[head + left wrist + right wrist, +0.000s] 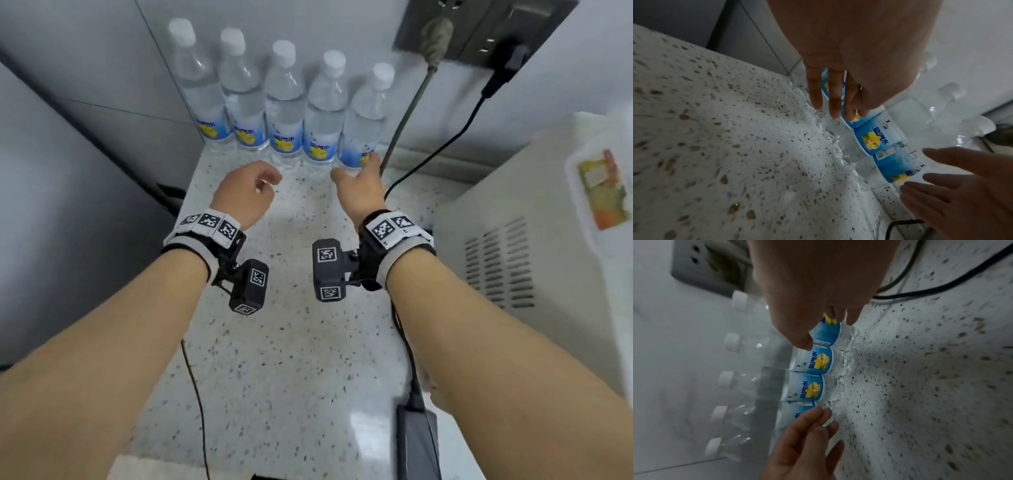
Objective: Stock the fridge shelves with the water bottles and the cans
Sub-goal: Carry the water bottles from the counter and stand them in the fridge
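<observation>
As all five bottles (284,102) stand in a row at the top of the frame on the tabletop (291,342), stocking is hardly begun; left hand (245,192) and right hand (359,185) reach, spread, holding nothing.

Just beyond the fingers (816,91), the clear water bottles (286,113) carry white caps (283,52) and blue labels (287,141) with a yellow picture. Under the fingers the table (291,359) is white, speckled with dark flecks. Black-and-white square-patterned markers (209,222) band both wrists.
</observation>
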`<action>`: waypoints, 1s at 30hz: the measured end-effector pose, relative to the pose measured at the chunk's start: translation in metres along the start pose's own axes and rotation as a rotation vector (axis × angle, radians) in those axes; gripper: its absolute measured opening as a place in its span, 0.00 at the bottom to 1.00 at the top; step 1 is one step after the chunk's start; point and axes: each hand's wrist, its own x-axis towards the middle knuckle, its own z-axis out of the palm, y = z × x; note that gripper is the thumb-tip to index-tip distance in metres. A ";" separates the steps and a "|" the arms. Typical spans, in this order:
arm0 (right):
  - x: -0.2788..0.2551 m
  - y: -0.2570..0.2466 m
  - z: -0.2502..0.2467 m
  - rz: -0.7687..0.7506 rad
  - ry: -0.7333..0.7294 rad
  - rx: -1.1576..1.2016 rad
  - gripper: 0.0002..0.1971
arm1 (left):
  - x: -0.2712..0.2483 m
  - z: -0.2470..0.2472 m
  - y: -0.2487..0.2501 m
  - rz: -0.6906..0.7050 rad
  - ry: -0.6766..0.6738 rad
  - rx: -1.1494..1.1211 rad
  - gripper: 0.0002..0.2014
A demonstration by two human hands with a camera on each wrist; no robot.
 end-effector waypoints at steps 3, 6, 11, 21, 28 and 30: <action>0.030 0.005 0.016 -0.024 0.153 0.113 0.39 | 0.007 0.006 -0.012 0.003 -0.016 -0.041 0.12; 0.051 0.004 0.021 -0.084 0.249 0.160 0.37 | 0.009 0.009 -0.019 0.015 -0.022 -0.082 0.12; 0.069 0.009 0.015 -0.175 0.334 0.162 0.30 | 0.015 0.008 -0.026 0.026 -0.033 -0.120 0.12; 0.011 0.038 0.015 -0.256 0.152 0.095 0.32 | 0.032 0.012 -0.009 0.018 -0.084 -0.147 0.13; -0.038 0.039 -0.013 -0.187 0.023 0.068 0.28 | 0.039 0.007 0.035 0.117 -0.071 -0.179 0.23; -0.055 0.038 -0.026 -0.188 0.038 0.102 0.27 | 0.044 0.007 0.054 0.165 0.013 -0.204 0.26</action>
